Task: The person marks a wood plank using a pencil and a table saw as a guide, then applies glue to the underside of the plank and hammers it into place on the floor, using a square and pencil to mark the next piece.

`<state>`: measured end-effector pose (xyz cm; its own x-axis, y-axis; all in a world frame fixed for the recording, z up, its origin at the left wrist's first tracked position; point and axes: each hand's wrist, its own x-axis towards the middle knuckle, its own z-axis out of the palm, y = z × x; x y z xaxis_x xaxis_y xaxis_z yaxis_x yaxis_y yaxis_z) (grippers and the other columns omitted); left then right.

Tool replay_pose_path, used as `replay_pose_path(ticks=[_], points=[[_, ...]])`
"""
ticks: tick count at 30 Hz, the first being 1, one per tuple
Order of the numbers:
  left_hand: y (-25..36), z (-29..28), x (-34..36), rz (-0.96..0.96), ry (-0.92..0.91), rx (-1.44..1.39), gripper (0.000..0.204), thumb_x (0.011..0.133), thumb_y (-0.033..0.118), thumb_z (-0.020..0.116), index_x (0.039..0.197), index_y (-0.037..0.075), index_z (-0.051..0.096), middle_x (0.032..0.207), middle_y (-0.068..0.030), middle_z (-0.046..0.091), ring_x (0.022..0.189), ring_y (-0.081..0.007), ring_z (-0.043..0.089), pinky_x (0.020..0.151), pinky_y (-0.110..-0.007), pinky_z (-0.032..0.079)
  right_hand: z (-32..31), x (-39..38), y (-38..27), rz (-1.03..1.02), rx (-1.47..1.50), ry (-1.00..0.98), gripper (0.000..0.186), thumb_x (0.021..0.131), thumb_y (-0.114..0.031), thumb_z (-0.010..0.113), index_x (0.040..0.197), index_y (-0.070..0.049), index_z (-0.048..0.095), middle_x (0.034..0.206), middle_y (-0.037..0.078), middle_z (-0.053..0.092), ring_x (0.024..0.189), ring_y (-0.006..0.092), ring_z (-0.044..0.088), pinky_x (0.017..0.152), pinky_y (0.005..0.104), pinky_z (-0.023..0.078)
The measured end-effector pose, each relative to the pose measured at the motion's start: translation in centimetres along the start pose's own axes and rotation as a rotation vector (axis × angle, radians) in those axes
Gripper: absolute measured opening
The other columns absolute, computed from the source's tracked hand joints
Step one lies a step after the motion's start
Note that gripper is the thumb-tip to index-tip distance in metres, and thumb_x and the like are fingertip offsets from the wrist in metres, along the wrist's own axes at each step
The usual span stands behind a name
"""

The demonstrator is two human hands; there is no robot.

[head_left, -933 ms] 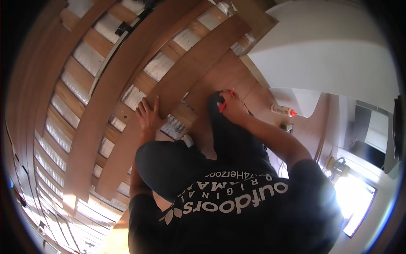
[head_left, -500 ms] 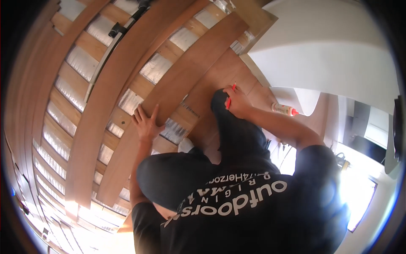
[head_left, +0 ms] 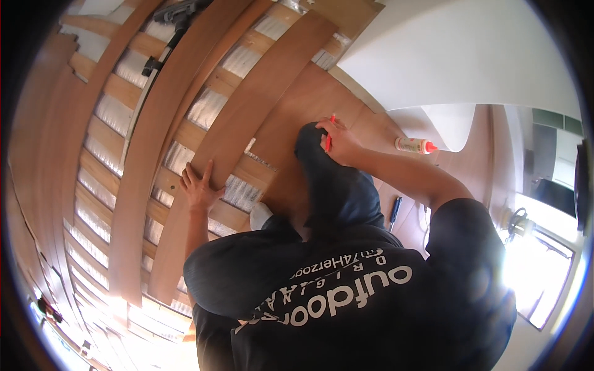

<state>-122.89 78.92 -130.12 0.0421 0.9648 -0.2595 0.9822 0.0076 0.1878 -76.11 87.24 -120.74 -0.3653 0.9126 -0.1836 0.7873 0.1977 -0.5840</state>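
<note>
My left hand (head_left: 201, 193) is spread on a long brown wooden plank (head_left: 263, 83) lying over the slats, its fingers apart with nothing gripped. My right hand (head_left: 341, 146) grips a slim red pencil-like stick (head_left: 328, 143) and rests at my right knee (head_left: 308, 139) in dark trousers. To the right of that hand, a glue bottle (head_left: 413, 144) with a red cap lies on its side on the wooden floor. A black pen-shaped tool (head_left: 395, 213) lies lower down, beside my right leg.
Wooden slats (head_left: 105, 135) with silvery insulation between them extend leftward under more long boards (head_left: 133, 229). A metal bar with black fittings (head_left: 151, 65) lies across them. A large white curved panel (head_left: 458, 55) occupies the upper right, above a bright opening (head_left: 544, 278).
My left hand has slid down and left along the plank, fingers still spread. My right hand still grips the red stick at my knee. The view has shifted, revealing the black tool by my leg.
</note>
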Motion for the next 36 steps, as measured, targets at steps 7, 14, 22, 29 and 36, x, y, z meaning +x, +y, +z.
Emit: replay_pose_path(ticks=[7, 14, 22, 29, 36], points=[[0.3, -1.0, -0.7, -0.06, -0.089, 0.055, 0.113, 0.065, 0.046, 0.094, 0.162, 0.042, 0.038, 0.165, -0.0319, 0.025, 0.152, -0.0483, 0.028, 0.124, -0.059, 0.022, -2.1, -0.7, -0.3, 0.22, 0.053, -0.021, 0.03, 0.1, -0.014, 0.057, 0.13, -0.01, 0.057, 0.134, 0.018, 0.062, 0.122, 0.0433, 0.06, 0.105, 0.0479, 0.051], [1.8, -0.3, -0.8, -0.068, -0.082, 0.042, 0.114, 0.063, 0.045, 0.095, 0.162, 0.043, 0.038, 0.165, -0.0324, 0.025, 0.152, -0.0491, 0.028, 0.124, -0.059, 0.023, -2.5, -2.3, 3.3, 0.126, 0.022, 0.059, 0.031, 0.1, -0.016, 0.057, 0.131, -0.012, 0.058, 0.129, 0.02, 0.064, 0.115, 0.0437, 0.063, 0.101, 0.0486, 0.053], [-1.0, 0.6, 0.7, -0.058, -0.161, 0.056, 0.134, 0.054, 0.05, 0.1, 0.165, 0.047, 0.026, 0.164, -0.0317, 0.022, 0.149, -0.0503, 0.03, 0.121, -0.065, 0.027, -2.7, -1.9, 2.6, 0.095, 0.134, 0.122, 0.031, 0.099, -0.014, 0.059, 0.13, -0.012, 0.062, 0.121, 0.024, 0.067, 0.112, 0.0458, 0.064, 0.097, 0.0482, 0.053], [-0.3, -0.5, 1.0, -0.147, -0.195, 0.063, 0.131, 0.057, 0.057, 0.097, 0.165, 0.05, 0.023, 0.161, -0.0295, 0.029, 0.148, -0.048, 0.034, 0.119, -0.067, 0.027, -2.4, -2.1, 1.5, 0.12, 0.102, 0.055, 0.03, 0.102, -0.01, 0.059, 0.131, -0.009, 0.062, 0.136, 0.02, 0.066, 0.125, 0.0416, 0.063, 0.108, 0.0425, 0.05], [1.9, -2.8, 2.5, -0.15, -0.267, 0.03, 0.13, 0.06, 0.05, 0.096, 0.166, 0.048, 0.021, 0.163, -0.0262, 0.028, 0.149, -0.0459, 0.034, 0.118, -0.063, 0.032, -2.1, -1.7, 3.6, -0.009, 0.057, 0.078, 0.033, 0.101, -0.01, 0.059, 0.133, -0.009, 0.06, 0.14, 0.02, 0.065, 0.127, 0.0427, 0.063, 0.107, 0.0438, 0.051]])
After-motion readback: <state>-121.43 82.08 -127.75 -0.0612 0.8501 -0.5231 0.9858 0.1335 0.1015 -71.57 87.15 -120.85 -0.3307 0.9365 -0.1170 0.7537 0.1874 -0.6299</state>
